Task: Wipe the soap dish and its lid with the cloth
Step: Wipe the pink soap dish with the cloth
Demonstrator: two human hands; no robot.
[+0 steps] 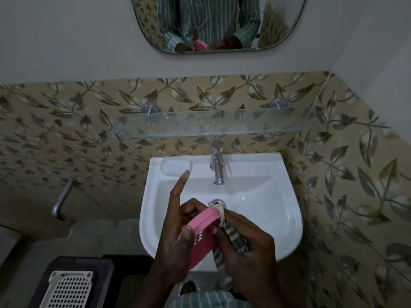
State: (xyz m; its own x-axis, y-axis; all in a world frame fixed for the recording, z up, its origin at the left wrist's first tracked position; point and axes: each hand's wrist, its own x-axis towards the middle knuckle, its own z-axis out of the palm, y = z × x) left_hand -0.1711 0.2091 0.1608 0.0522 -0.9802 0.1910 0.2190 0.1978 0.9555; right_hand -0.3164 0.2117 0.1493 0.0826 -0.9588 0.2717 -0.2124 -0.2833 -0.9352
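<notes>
My left hand (175,232) grips a pink plastic soap dish (201,234) over the front of the white sink (275,210), thumb on its slotted face and index finger pointing up and away. My right hand (249,254) is closed on a striped grey-and-white cloth (238,241). The cloth is pressed against the dish's right rim, and its end wraps over the top edge near the drain. I cannot tell whether the pink piece is the dish or its lid.
A chrome tap (217,165) stands at the back of the sink beside a moulded soap recess (175,166). A glass shelf (222,123) and a mirror (218,23) hang above. A white slotted tray (70,287) lies on a dark stool at lower left.
</notes>
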